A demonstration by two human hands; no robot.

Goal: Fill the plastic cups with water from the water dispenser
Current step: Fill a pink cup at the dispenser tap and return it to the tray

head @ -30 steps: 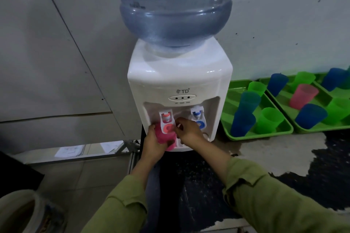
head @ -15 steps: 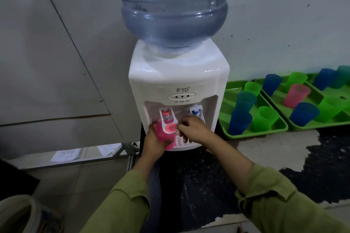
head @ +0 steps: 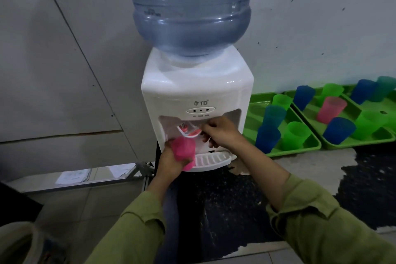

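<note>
A white water dispenser (head: 197, 90) with a big blue bottle (head: 190, 6) stands in the middle. My left hand (head: 171, 163) grips a pink plastic cup (head: 183, 152) under the red tap (head: 189, 129), just above the drip tray (head: 214, 159). My right hand (head: 222, 133) pinches the red tap's lever, which is tilted up. The blue tap is hidden behind my right hand.
Two green trays (head: 304, 150) (head: 364, 143) to the right of the dispenser hold several blue, green and pink cups, open end down. The counter top is dark and worn. A pale bucket rim (head: 19, 233) shows at the lower left, over a tiled floor.
My right hand has lifted the red tap's lever upward. My left hand has lowered the pink cup a little below the tap. The camera has moved closer.
</note>
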